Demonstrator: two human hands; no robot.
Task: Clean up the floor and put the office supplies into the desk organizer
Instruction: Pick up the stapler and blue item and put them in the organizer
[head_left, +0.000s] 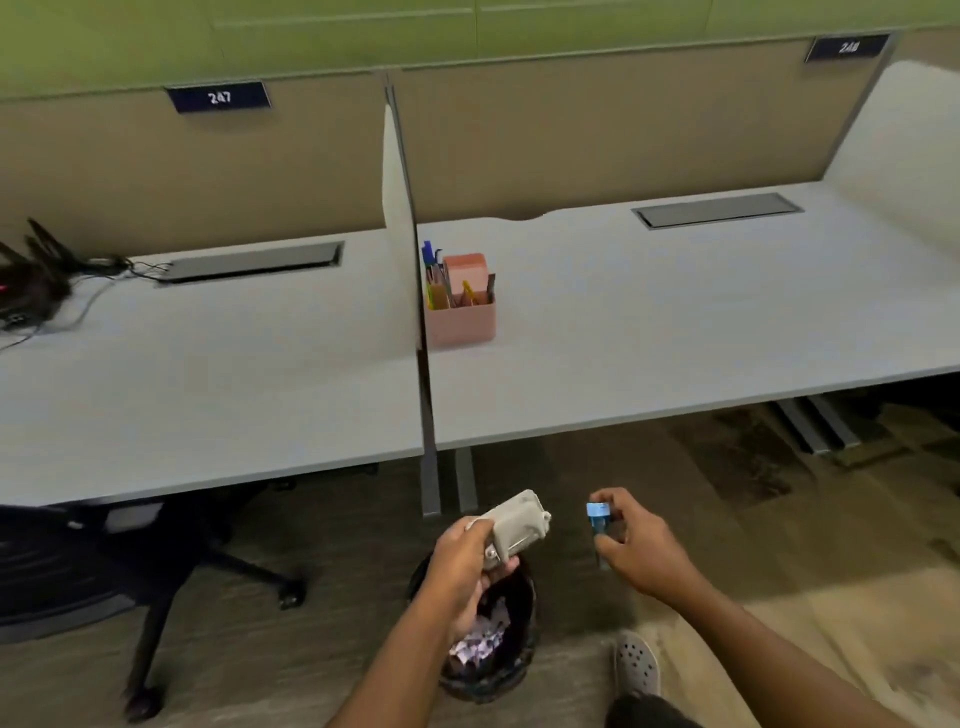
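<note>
The left hand (467, 551) clasps a pale grey, boxy stapler-like tool (517, 522), fingers wrapped round its lower end so that the blunt upper end juts up and to the right above the knuckles. The right hand (636, 545) pinches a small blue-capped cylinder (598, 522), perhaps a glue stick, between thumb and fingertips, upright and a little apart from the grey tool. Both forearms reach forward from the bottom edge, hands held over the floor in front of the desk (675, 322). Directly beneath the left hand stands a dark round waste bin (519, 670) with crumpled paper scraps inside. The pink, box-shaped desk organizer (461, 322) sits on the smooth grey desk top beside the divider panel (400, 208), already holding pens and sticky notes, well apart from both hands.
</note>
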